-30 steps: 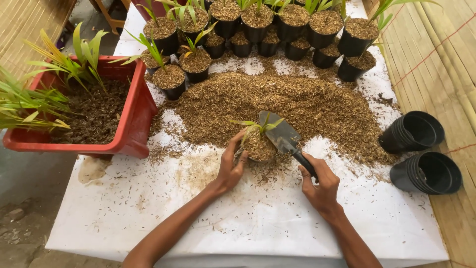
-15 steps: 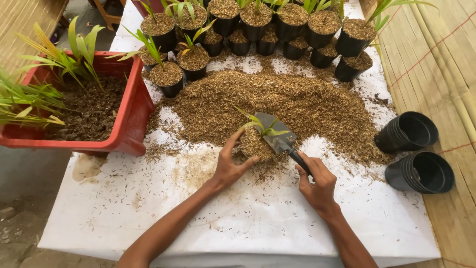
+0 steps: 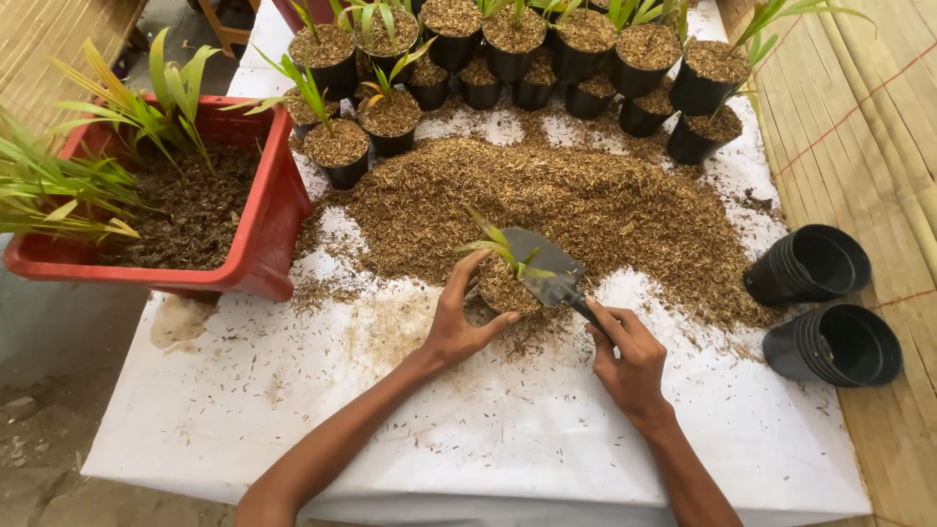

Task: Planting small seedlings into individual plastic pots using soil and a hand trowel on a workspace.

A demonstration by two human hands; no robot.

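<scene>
Covering table, white sheet (image 3: 488, 429), husk pile (image 3: 547, 200)

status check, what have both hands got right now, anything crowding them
Left hand cupping the small filled pot, seedling upright in it. Right hand gripping the trowel, blade over the pot. Husk pile right behind; nothing between the hands.

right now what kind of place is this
Probably a small plant nursery potting bench: rows of filled black pots with seedlings, a heap of husk-like potting mix on the white-covered table, and stacks of empty pots.
</scene>
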